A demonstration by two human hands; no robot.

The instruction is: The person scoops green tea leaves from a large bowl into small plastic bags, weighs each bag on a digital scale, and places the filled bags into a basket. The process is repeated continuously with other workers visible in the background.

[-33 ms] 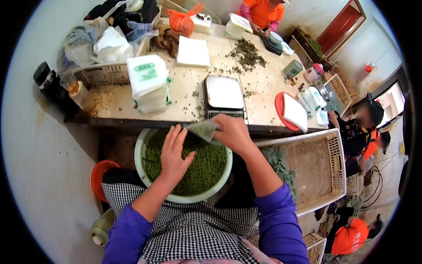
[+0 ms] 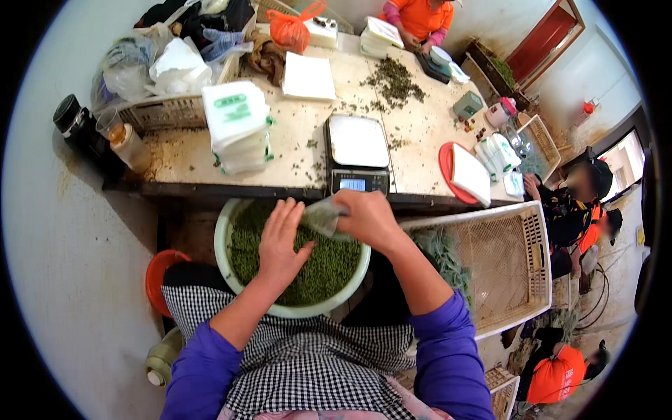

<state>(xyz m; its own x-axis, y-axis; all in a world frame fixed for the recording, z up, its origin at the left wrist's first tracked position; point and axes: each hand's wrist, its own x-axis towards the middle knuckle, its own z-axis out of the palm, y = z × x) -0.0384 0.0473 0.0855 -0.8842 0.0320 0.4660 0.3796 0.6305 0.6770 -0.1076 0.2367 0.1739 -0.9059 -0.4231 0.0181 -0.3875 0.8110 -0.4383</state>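
My left hand [image 2: 282, 245] is over a pale green basin [image 2: 222, 257] of small green granules [image 2: 322, 269], fingers stretched out, thumb apart, fingertips beside a clear plastic bag [image 2: 320, 215]. My right hand [image 2: 367, 222] grips that bag at its right part; what it contains is unclear. Just beyond, on the table, stands a scale [image 2: 357, 143] with a lit display.
The table [image 2: 266, 182] holds bag stacks [image 2: 234, 122], a red tray [image 2: 445, 175], bottles [image 2: 91, 133] and a loaded crate [image 2: 161, 112]. A large crate [image 2: 500, 273] sits at my right, a red bucket [image 2: 157, 280] at my left. Co-workers [image 2: 420, 21] [image 2: 581, 210] [image 2: 553, 371] work around.
My right hand and the bag have shifted slightly down, uncovering the scale's display. My left hand's fingers have moved slightly to the right.
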